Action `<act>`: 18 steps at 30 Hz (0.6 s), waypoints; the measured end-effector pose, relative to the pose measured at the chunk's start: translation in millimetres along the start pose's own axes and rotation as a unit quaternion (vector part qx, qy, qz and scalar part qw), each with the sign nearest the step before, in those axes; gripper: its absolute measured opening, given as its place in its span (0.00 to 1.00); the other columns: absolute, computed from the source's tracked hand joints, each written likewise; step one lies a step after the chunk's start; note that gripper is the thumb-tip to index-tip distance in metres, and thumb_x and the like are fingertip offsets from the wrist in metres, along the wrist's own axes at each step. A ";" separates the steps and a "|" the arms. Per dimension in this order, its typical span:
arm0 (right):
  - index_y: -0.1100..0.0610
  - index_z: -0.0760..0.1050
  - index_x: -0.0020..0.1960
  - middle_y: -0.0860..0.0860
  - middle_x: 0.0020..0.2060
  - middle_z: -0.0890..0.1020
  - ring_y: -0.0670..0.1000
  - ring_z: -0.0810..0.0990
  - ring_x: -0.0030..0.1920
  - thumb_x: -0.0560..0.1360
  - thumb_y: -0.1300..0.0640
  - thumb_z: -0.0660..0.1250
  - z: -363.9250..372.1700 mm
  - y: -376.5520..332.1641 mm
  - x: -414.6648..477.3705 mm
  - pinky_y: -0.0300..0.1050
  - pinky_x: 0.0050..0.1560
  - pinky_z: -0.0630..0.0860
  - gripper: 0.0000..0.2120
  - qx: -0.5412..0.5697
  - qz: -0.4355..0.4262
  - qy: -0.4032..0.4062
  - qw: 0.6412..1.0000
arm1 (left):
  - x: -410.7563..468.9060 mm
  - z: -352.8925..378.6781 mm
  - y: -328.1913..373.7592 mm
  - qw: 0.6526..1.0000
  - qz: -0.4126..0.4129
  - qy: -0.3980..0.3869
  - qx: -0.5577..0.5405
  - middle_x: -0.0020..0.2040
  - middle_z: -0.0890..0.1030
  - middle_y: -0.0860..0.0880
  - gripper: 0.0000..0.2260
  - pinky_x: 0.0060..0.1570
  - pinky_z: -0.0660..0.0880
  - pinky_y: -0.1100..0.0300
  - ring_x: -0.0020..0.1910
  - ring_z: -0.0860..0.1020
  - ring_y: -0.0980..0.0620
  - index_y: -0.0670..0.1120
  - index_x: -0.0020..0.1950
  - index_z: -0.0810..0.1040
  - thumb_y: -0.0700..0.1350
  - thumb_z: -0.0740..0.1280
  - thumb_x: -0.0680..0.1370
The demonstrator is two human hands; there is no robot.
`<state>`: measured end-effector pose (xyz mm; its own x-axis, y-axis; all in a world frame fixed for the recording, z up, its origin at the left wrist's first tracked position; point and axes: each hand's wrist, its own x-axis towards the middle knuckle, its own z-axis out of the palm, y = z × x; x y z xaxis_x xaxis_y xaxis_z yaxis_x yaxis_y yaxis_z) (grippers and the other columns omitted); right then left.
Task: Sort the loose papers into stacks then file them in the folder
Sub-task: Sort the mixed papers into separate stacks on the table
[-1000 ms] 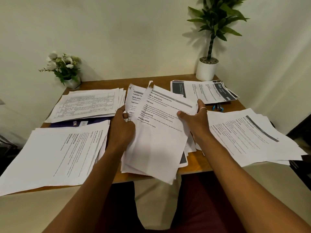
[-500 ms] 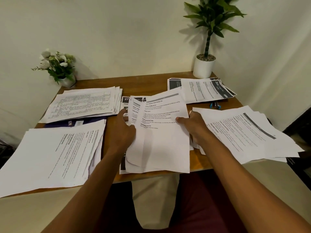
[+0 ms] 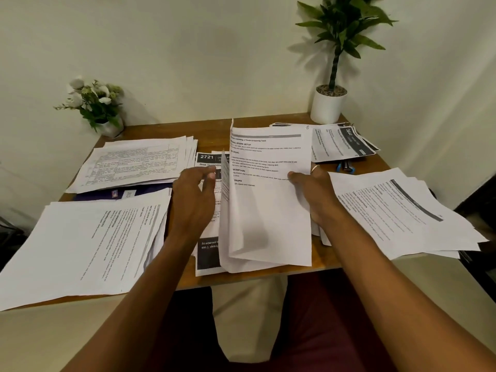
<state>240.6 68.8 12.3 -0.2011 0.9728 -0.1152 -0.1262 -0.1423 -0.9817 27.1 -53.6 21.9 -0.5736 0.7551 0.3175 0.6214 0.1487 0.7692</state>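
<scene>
The worktop [image 3: 212,130] is brown wood, smooth with a faint sheen. The sheets [image 3: 268,210] gripped by the right hand [image 3: 315,196] are thin matt white paper. A shiny metal ring [image 3: 315,168] circles one of its fingers. Left of the left hand [image 3: 193,202], the dark-blue folder [image 3: 139,193] looks smooth.

Dim warm light; soft plant shadows on wall, wide-angle bending at edges.
</scene>
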 end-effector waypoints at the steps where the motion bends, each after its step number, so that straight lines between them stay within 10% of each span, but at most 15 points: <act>1: 0.51 0.80 0.55 0.40 0.46 0.87 0.41 0.86 0.47 0.77 0.67 0.69 2.0 -1.1 -1.3 0.33 0.41 0.80 0.13 0.002 -0.004 -0.006 1.000 | -2.1 -6.6 8.1 0.999 -0.013 -0.022 -0.038 0.53 0.84 0.63 0.13 0.52 0.80 0.53 0.54 0.81 0.58 0.58 0.54 0.82 0.59 0.59 0.84; 4: 0.49 0.80 0.54 0.38 0.46 0.87 0.40 0.85 0.47 0.77 0.67 0.69 11.3 -1.0 -3.9 0.31 0.41 0.79 0.14 -0.006 -0.020 -0.017 1.000 | -1.7 -20.1 21.9 0.980 -0.077 -0.109 -0.147 0.44 0.81 0.74 0.15 0.36 0.78 0.66 0.48 0.84 0.59 0.70 0.51 0.79 0.72 0.56 0.78; 8: 0.51 0.78 0.63 0.42 0.54 0.86 0.45 0.85 0.54 0.73 0.64 0.70 32.4 0.4 -11.9 0.37 0.49 0.81 0.20 -0.021 -0.050 -0.014 0.998 | 2.2 -28.4 21.9 0.974 -0.111 -0.164 -0.105 0.70 0.76 0.57 0.35 0.60 0.79 0.44 0.65 0.77 0.48 0.58 0.77 0.67 0.68 0.71 0.73; 13: 0.51 0.79 0.60 0.43 0.52 0.87 0.45 0.86 0.52 0.73 0.67 0.71 57.0 3.4 -18.5 0.37 0.48 0.81 0.18 0.028 -0.032 -0.067 0.997 | 12.1 -51.8 -2.8 0.982 -0.133 -0.075 -0.115 0.46 0.84 0.61 0.02 0.38 0.75 0.64 0.44 0.83 0.56 0.54 0.53 0.81 0.48 0.70 0.80; 18: 0.52 0.80 0.60 0.50 0.53 0.87 0.55 0.86 0.53 0.75 0.67 0.70 74.5 3.8 -25.2 0.50 0.48 0.84 0.17 0.062 0.060 -0.131 0.988 | 35.2 -101.2 -15.1 0.955 -0.226 -0.122 -0.151 0.35 0.85 0.58 0.12 0.30 0.77 0.64 0.37 0.84 0.54 0.49 0.47 0.83 0.57 0.72 0.77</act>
<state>172.8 30.2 22.7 -0.4638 0.8692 -0.1714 -0.2005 -0.2915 -0.9353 -56.4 -93.9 77.5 -0.5829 0.7890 -0.1942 0.1376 0.3314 0.9334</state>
